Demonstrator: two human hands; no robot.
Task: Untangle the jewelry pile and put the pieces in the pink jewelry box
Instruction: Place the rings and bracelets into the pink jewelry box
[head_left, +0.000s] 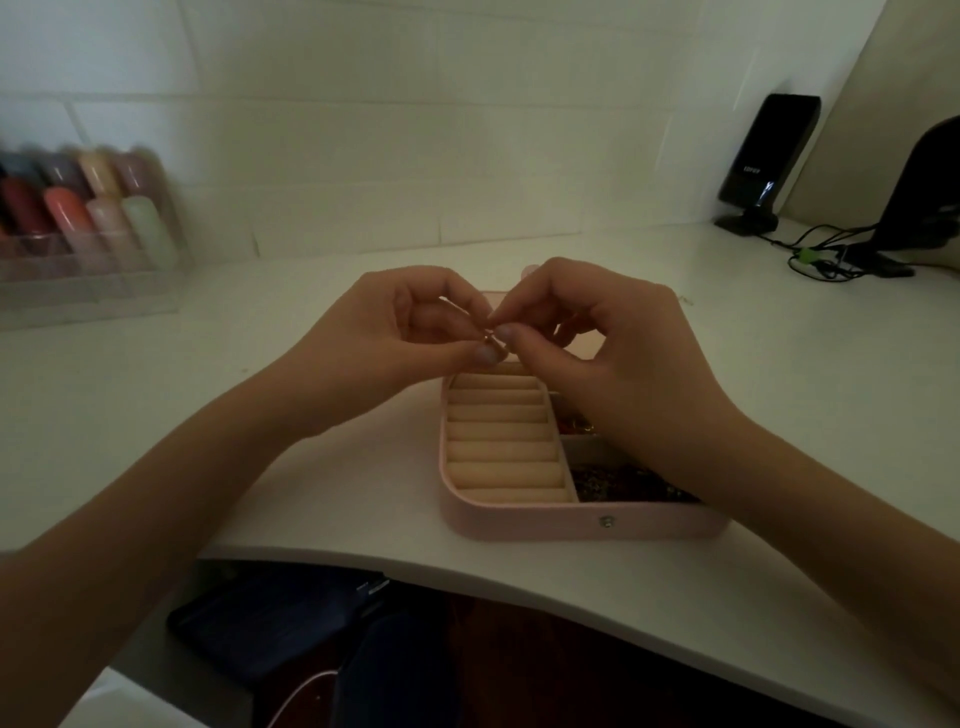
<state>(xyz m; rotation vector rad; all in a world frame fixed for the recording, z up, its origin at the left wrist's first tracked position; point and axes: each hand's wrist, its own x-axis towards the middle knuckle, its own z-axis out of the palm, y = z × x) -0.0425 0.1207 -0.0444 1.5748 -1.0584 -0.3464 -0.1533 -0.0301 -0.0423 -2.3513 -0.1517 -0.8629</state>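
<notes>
My left hand (410, 332) and right hand (587, 343) both pinch a tiny jewelry piece (490, 339) above the pink jewelry box (571, 519); its orientation is unclear.

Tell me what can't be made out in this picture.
- Head view: piece pinched by left hand and right hand: too small, fingertips hide it.
- Box right compartments: right hand and forearm cover them.
- Bottles: blurred.
- Under the desk: too dark.
</notes>
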